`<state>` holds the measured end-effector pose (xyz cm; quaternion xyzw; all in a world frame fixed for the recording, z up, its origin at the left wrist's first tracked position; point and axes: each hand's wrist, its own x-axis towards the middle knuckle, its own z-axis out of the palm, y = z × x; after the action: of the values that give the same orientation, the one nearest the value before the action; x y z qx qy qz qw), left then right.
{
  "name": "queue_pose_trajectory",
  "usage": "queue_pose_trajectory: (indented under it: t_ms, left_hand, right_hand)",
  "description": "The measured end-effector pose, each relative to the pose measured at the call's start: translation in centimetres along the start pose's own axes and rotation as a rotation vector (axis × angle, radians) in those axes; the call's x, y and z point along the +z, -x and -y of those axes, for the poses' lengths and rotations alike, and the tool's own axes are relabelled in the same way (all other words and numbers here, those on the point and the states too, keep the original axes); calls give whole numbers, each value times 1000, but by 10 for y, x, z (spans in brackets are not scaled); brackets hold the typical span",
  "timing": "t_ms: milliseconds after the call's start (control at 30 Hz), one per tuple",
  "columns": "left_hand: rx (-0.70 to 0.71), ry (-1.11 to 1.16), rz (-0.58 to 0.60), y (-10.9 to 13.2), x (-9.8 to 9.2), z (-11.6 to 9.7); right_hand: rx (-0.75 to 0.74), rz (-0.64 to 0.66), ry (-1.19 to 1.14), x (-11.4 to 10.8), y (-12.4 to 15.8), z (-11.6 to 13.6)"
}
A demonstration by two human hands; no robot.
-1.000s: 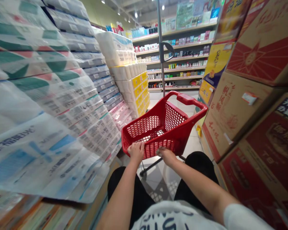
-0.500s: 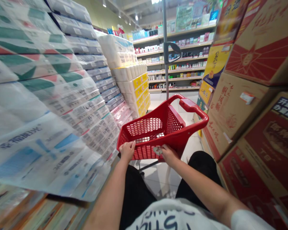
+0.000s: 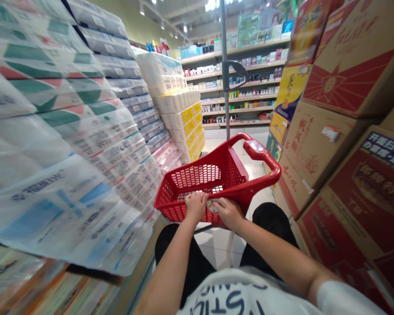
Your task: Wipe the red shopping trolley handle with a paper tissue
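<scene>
A red plastic shopping basket cart [image 3: 216, 175] stands in the aisle in front of me, its mesh tub without goods and its red handle [image 3: 261, 153] raised at the far right. My left hand [image 3: 196, 204] is curled over the near rim of the basket. My right hand [image 3: 228, 211] grips the same rim right beside it, with a small pale object pinched between the two hands that I cannot make out.
Stacks of wrapped tissue packs [image 3: 85, 131] fill the left side of the aisle. Cardboard cartons [image 3: 341, 109] are piled on the right. A grey pole [image 3: 224, 70] rises behind the cart, and product shelves [image 3: 243, 83] line the back wall.
The cart has come a little nearer and lower left. My left hand slid right along the rim until it met my right hand.
</scene>
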<state>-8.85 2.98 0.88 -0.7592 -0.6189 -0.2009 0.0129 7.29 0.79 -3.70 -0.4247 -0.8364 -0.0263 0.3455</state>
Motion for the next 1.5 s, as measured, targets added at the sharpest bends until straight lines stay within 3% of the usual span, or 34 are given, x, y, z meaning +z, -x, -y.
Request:
queue_pose_trajectory:
  t_ms: [133,400,667,867,1133,1233,1400,1500]
  left_hand:
    - [2,-12,5,1,-3,2]
    - [-24,-34,1,-1,-1,1]
    - [-24,-74,26,-8,-3,3]
    - [-21,-86,20,-9,-4,2]
    - [-5,-76,-1,-8,-2,1]
    - [0,-80,-2,-6,-2,2]
    - [4,-64,-3,-4,-1,0]
    - [-16,-66,6,-6,-3,-2]
  right_hand:
    - [25,54,88,-10,5,-3]
    - [51,27,184,-33,13,-11]
    - [68,-145,263,-64,-3,-10]
    - [52,-116,291,-59,-10,-7]
    - [0,22,342,-36,-23,9]
    - [-4,23,326,-41,-23,12]
    - [114,-58,335,-63,-15,6]
    - [84,-37,344,-62,-17,4]
